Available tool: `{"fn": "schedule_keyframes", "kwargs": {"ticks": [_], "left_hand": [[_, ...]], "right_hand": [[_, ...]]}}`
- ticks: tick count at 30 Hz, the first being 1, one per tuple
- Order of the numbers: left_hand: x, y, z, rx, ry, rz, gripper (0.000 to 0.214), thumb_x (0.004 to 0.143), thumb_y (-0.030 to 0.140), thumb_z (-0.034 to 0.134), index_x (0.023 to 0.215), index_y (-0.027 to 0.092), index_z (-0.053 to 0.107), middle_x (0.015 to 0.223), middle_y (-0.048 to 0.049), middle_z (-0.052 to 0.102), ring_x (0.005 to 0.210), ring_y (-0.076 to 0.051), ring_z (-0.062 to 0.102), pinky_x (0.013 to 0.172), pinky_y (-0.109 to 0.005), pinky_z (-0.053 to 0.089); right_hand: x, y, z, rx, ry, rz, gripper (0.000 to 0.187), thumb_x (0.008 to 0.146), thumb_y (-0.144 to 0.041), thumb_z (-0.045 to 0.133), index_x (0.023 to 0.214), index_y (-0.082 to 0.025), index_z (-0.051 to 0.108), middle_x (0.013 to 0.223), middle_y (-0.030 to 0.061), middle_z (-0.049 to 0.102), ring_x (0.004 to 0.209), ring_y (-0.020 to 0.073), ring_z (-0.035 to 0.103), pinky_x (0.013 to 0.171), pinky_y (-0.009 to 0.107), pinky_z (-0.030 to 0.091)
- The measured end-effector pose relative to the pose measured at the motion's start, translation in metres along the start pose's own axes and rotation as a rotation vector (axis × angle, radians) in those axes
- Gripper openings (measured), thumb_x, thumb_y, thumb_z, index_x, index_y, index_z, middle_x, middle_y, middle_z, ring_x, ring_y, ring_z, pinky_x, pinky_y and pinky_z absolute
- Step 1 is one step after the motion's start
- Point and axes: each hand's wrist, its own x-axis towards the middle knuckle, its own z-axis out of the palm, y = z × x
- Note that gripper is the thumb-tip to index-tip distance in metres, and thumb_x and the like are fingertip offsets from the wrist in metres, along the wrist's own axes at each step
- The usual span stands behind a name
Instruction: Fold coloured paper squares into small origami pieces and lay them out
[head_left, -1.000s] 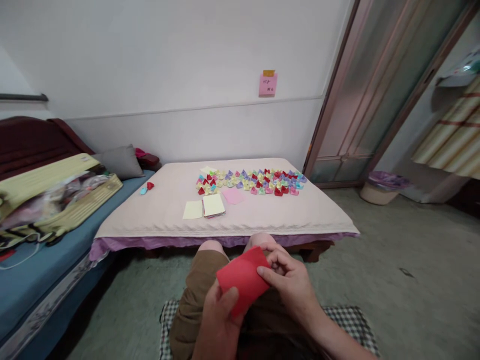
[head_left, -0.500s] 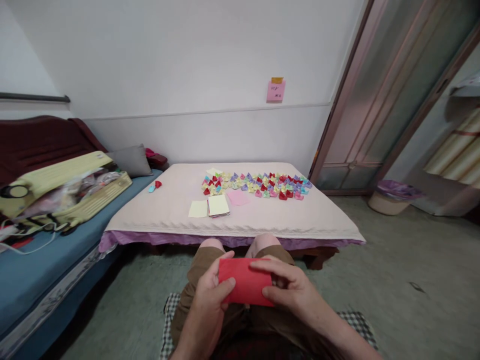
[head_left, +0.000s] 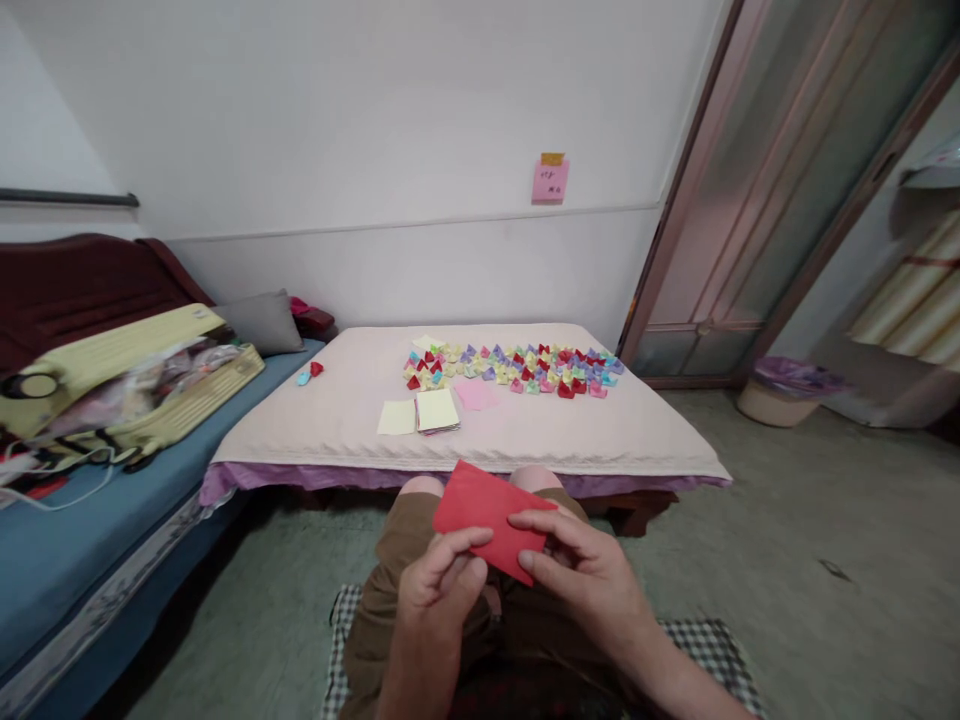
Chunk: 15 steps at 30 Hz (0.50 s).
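Observation:
A folded red paper is held over my knees, tilted with its left corner up. My left hand pinches its lower left edge with closed fingers. My right hand grips its right side, thumb and forefinger pressed on the paper. Ahead on the low covered table lies a spread of several small folded paper pieces in red, yellow, purple, blue and pink. A stack of yellow paper squares, a loose yellow sheet and a pink sheet lie nearer me.
A blue-covered sofa with a yellow case and a grey cushion runs along the left. Two small folded pieces lie at the table's left. A sliding door and a bin stand at the right.
The red paper has been turned from lying level to tilted, left corner raised. My left hand has shifted lower along its edge; my right hand keeps its grip.

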Motion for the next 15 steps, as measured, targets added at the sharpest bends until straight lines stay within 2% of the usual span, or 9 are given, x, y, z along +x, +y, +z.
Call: {"fn": "schedule_keyframes", "kwargs": {"ticks": [4, 7, 11, 15], "left_hand": [[0.0, 0.0, -0.001, 0.073, 0.094, 0.025, 0.029, 0.073, 0.031, 0.07, 0.097, 0.015, 0.075, 0.078, -0.0062, 0.072, 0.074, -0.021, 0.067, 0.068, -0.029, 0.052], [-0.001, 0.004, -0.001, 0.073, 0.094, 0.034, 0.031, 0.072, 0.031, 0.07, 0.099, 0.014, 0.075, 0.075, -0.0067, 0.071, 0.07, -0.02, 0.066, 0.066, -0.029, 0.052], [-0.002, 0.004, -0.002, 0.156, 0.081, 0.077, 0.029, 0.074, 0.03, 0.068, 0.098, 0.015, 0.076, 0.077, -0.0069, 0.072, 0.07, -0.019, 0.065, 0.066, -0.028, 0.052], [-0.001, 0.002, -0.006, 0.324, 0.079, 0.14, 0.024, 0.077, 0.03, 0.065, 0.095, 0.018, 0.076, 0.086, -0.0068, 0.073, 0.077, -0.019, 0.066, 0.07, -0.026, 0.052]], "right_hand": [[-0.005, -0.003, -0.009, 0.072, -0.176, 0.001, 0.027, 0.078, -0.023, 0.065, 0.104, -0.025, 0.073, 0.091, 0.005, 0.073, 0.078, 0.0192, 0.066, 0.065, 0.025, 0.052], [-0.005, 0.001, -0.018, 0.036, -0.272, -0.071, 0.032, 0.081, -0.016, 0.06, 0.107, -0.028, 0.073, 0.099, 0.0041, 0.074, 0.087, 0.0191, 0.068, 0.073, 0.025, 0.052], [0.0, 0.003, -0.017, -0.027, -0.29, -0.187, 0.027, 0.079, -0.012, 0.064, 0.094, -0.029, 0.077, 0.085, 0.0014, 0.077, 0.075, 0.0159, 0.068, 0.072, 0.023, 0.051], [0.005, 0.0, -0.008, 0.045, -0.224, -0.179, 0.019, 0.073, -0.013, 0.071, 0.084, -0.026, 0.079, 0.068, -0.0005, 0.073, 0.062, 0.0139, 0.063, 0.061, 0.021, 0.049]]}}
